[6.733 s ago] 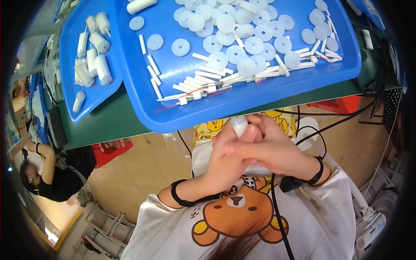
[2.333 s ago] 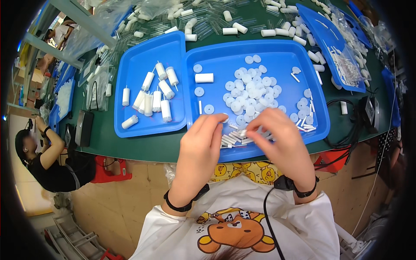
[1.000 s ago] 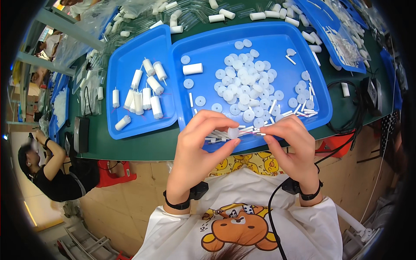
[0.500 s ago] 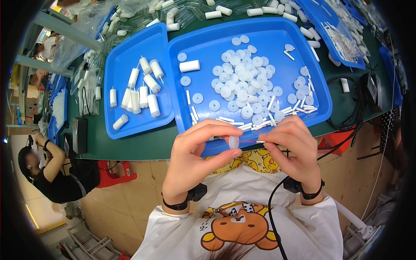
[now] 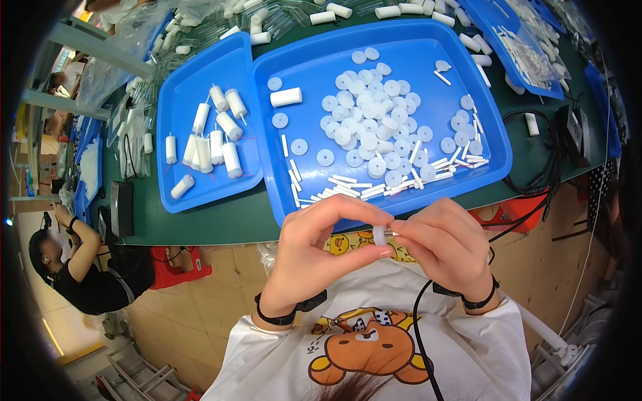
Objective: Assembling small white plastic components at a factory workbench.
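Between thumb and forefinger, my left hand [image 5: 304, 250] pinches a translucent white disc [image 5: 379, 235] by its edges, turned nearly edge-on. My right hand [image 5: 447, 246] has its fingertips closed on a thin, short rod [image 5: 391, 234], mostly hidden by the fingers, which meets the disc's right face. Both hands are in front of the large blue tray [image 5: 388, 30], off its near edge. In that tray lie a heap of similar discs [image 5: 368, 110], several short thin white tubes [image 5: 344, 184] and one thick white cylinder [image 5: 286, 97].
A smaller blue tray [image 5: 175, 93] on the left holds several white cylinders with thin stems [image 5: 231, 160]. More cylinders and clear tubes lie at the back of the green table [image 5: 227, 230]. Black cables [image 5: 535, 177] run at the right. A person [image 5: 87, 267] sits far left.
My hands have come together: the disc moved right and slightly down to meet the rod in my right fingers. The pink thread that stretched between them no longer shows.
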A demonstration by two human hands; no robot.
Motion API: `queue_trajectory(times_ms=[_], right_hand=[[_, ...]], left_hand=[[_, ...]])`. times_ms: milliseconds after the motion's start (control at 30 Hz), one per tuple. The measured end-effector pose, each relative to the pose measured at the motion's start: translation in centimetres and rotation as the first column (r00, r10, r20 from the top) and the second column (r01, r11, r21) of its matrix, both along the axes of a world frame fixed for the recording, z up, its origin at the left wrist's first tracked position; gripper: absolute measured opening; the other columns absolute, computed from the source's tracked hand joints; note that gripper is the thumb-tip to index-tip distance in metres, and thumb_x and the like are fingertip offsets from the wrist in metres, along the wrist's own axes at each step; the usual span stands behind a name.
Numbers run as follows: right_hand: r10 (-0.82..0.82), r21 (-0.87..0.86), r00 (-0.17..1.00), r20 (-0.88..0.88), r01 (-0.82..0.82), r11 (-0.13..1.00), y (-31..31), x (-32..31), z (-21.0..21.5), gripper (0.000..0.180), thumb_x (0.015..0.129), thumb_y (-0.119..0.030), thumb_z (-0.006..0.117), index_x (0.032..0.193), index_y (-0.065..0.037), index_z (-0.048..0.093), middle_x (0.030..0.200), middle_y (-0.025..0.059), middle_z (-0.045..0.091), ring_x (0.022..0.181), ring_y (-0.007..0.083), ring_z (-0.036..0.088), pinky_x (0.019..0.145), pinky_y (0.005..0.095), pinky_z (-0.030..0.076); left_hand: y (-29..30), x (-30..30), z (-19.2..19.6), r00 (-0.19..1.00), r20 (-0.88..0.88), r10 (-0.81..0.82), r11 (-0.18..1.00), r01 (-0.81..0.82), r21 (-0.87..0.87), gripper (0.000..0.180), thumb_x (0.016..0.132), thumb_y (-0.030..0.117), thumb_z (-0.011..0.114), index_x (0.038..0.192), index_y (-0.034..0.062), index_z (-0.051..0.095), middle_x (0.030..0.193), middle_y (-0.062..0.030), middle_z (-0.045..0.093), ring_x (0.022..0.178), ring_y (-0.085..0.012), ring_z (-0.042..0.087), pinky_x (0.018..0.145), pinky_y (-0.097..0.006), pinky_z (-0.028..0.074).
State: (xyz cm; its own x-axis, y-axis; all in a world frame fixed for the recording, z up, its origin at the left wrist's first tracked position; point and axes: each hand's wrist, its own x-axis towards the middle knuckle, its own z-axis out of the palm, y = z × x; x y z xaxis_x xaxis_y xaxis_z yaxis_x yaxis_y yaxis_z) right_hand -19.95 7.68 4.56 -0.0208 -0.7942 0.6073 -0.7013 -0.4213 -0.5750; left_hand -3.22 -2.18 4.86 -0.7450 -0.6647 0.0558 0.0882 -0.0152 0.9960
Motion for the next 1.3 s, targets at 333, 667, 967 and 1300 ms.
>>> queue_trajectory(times_ms=[333, 667, 967, 1300], right_hand=[[0.038, 0.007, 0.999, 0.027, -0.038, 0.999, 0.4, -0.2, 0.1, 0.027, 0.066, 0.0, 0.074, 0.09, 0.006, 0.063, 0.076, 0.0104, 0.06, 0.062, 0.0211, 0.056, 0.051, 0.0296, 0.043], [0.028, 0.274, 0.939, 0.342, -0.128, 0.953, 1.3, 0.3, 0.6, 0.018, 0.072, 0.001, 0.07, 0.09, 0.002, 0.065, 0.076, 0.0104, 0.061, 0.061, 0.0219, 0.057, 0.051, 0.0291, 0.044], [-0.088, 0.371, 0.89, 0.448, -0.095, 0.924, 1.5, 1.0, 0.4, 0.014, 0.074, 0.003, 0.068, 0.087, 0.001, 0.065, 0.071, 0.0096, 0.059, 0.057, 0.0204, 0.055, 0.049, 0.0279, 0.042], [-0.021, 0.326, 0.92, 0.392, -0.117, 0.938, 2.0, 0.9, 0.8, 0.014, 0.074, 0.0, 0.069, 0.088, 0.0, 0.065, 0.073, 0.0094, 0.061, 0.058, 0.0205, 0.057, 0.05, 0.0285, 0.043]], left_hand=[[0.5, -0.1, 0.4, 0.998, 0.001, 0.063, 0.915, -0.057, -0.399, 0.022, 0.064, 0.0, 0.078, 0.084, -0.002, 0.069, 0.089, -0.0121, 0.069, 0.081, -0.0221, 0.066, 0.071, -0.031, 0.051], [0.1, 0.2, 0.8, 0.998, -0.054, -0.026, 0.892, -0.002, -0.453, 0.027, 0.058, 0.0, 0.08, 0.083, -0.0031, 0.069, 0.083, -0.0141, 0.069, 0.071, -0.0228, 0.067, 0.067, -0.032, 0.05], [-0.2, -0.1, -0.4, 0.998, 0.012, -0.066, 0.892, 0.065, -0.448, 0.023, 0.065, 0.005, 0.078, 0.085, -0.0022, 0.069, 0.089, -0.0121, 0.07, 0.076, -0.0214, 0.065, 0.068, -0.032, 0.049], [0.4, 0.4, -1.5, 0.989, -0.125, -0.08, 0.941, 0.033, -0.337, 0.029, 0.065, 0.003, 0.079, 0.091, -0.0032, 0.068, 0.091, -0.0133, 0.069, 0.078, -0.023, 0.065, 0.069, -0.033, 0.049]])
